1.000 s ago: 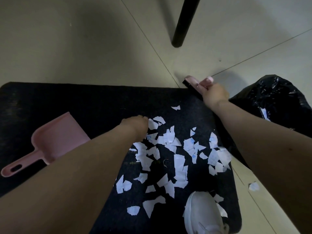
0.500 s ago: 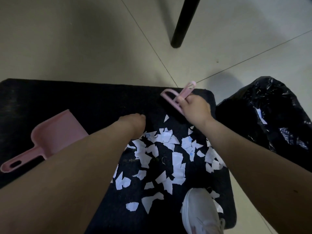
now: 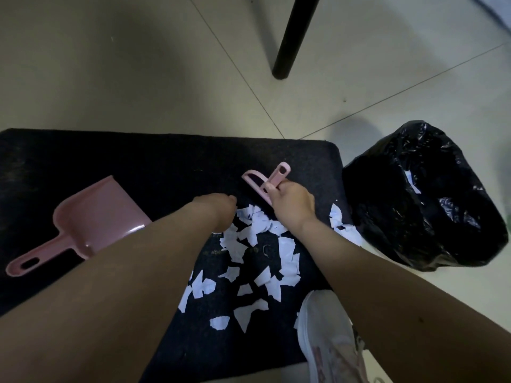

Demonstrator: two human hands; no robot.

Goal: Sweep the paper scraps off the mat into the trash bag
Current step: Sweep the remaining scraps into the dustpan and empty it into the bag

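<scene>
1. The right hand (image 3: 290,205) has its fingers clenched round the handle of the pink brush (image 3: 258,186), whose head sits at the 12 o'clock edge of the paper scraps (image 3: 260,252). A hard pull toward 6 o'clock would likely flick the light scraps off the mat (image 3: 138,167) onto the floor (image 3: 138,64).
2. The left hand (image 3: 218,211) rests on the mat at the scraps' 10 o'clock side; its fingers curl under and I cannot tell whether they hold anything. It could block the stroke or drag pieces along.
3. The dustpan (image 3: 94,219) lies unheld at 9 o'clock, well apart from the pile, so nothing stands ready to catch the scraps.
4. The trash bag (image 3: 414,197) slumps at 3 o'clock, just beside the mat; a soft mouth may fold shut and spill.
5. The white shoe (image 3: 329,338) at 5 o'clock touches some scraps and may pin or scatter them.
</scene>
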